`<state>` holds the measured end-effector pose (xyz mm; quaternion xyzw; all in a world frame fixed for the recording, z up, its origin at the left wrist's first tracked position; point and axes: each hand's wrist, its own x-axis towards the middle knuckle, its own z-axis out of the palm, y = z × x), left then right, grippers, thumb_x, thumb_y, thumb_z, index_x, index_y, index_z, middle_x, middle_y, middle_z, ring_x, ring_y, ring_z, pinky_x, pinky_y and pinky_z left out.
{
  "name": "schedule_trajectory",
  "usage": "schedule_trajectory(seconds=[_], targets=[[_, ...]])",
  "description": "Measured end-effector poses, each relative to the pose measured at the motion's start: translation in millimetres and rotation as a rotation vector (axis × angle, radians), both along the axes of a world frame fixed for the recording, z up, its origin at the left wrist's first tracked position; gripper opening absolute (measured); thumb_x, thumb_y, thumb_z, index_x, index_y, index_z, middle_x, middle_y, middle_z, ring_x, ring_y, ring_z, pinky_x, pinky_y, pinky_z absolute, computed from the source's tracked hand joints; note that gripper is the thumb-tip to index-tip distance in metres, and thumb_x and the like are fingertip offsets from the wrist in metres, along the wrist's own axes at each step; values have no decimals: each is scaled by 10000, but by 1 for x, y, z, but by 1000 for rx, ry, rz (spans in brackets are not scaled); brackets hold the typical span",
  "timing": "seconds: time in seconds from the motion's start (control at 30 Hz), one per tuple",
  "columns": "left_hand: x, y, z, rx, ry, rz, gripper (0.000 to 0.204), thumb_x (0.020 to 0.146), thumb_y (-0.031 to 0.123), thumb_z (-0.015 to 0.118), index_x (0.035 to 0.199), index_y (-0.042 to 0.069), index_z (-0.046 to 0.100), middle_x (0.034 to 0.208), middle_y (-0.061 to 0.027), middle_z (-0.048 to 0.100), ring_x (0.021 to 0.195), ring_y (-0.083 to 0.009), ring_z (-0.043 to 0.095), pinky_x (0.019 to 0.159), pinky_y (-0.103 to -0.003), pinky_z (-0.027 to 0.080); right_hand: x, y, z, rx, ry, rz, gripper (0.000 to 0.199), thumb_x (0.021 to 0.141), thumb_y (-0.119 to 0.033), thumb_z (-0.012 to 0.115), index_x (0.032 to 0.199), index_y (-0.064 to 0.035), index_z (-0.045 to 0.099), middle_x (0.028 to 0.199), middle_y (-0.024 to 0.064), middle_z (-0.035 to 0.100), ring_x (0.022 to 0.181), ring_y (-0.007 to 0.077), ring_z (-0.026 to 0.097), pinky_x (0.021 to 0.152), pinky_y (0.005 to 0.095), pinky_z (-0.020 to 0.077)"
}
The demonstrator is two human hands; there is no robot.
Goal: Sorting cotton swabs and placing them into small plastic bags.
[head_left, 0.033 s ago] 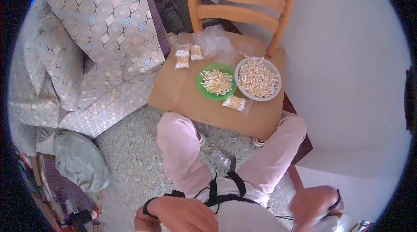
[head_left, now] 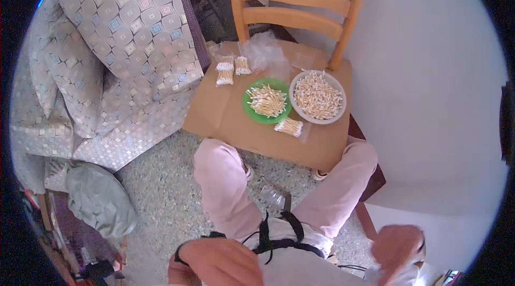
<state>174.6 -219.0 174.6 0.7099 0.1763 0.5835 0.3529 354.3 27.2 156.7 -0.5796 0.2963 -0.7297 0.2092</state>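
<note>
The cotton swabs (head_left: 317,94), white-tipped on tan sticks, lie heaped in the green bowl (head_left: 247,108) and whitish bowl (head_left: 323,122) on the cardboard (head_left: 214,120). My blurred right hand (head_left: 396,250) has shifted outward; I can't tell whether it or my left hand (head_left: 221,259) is spread or pinching. I count two bowls, four swab bundles (head_left: 289,127).

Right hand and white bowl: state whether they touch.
Apart. The head view shows the right hand low at right, the white bowl up on the cardboard, a leg between.
</note>
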Motion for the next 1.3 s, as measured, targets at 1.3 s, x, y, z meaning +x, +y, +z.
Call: schedule_trajectory(seconds=[1.3], targets=[[-108, 140, -237, -668, -148, 616, 226, 902, 178, 536, 1020, -3, 601, 953, -36, 632, 883, -100, 570, 810, -250, 438, -146, 127, -157, 1844, -125, -1988, 314, 735, -295, 669, 994, -125, 619, 884, 148, 631, 842, 301, 598, 756, 392, 457]])
